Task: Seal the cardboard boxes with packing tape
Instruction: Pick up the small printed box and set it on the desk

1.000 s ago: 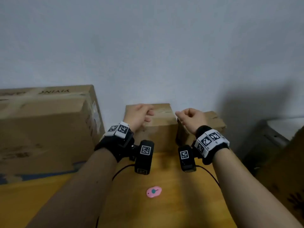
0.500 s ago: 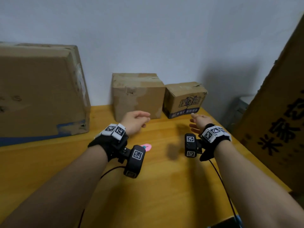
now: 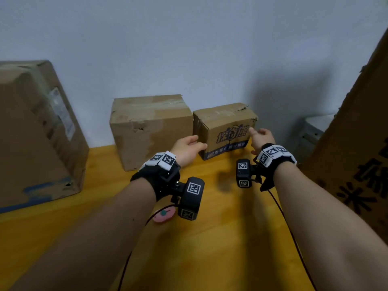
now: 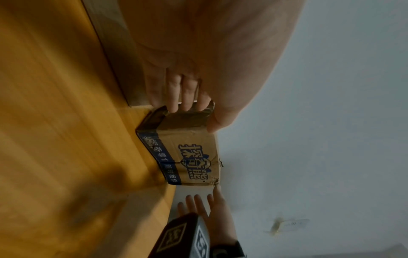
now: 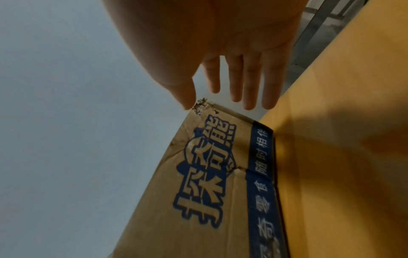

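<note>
A small brown cardboard box with blue printed characters and a blue band along its base [image 3: 225,131] sits upright on the wood surface against the wall, flaps down, its top corner torn (right end). Just beside it, left, stands a plain creased brown cardboard box [image 3: 150,129], taller, flaps closed.

**Dim, soft lighting; wide-angle distortion in all views**

Overall illumination is low and cool. A broad shadow falls on the wall [image 3: 289,97] at right; hand shadows darken the desk [image 3: 226,238]. Wrist views are grainy, with palms close and unfocused. Edges bow in the head view. No glare.
</note>
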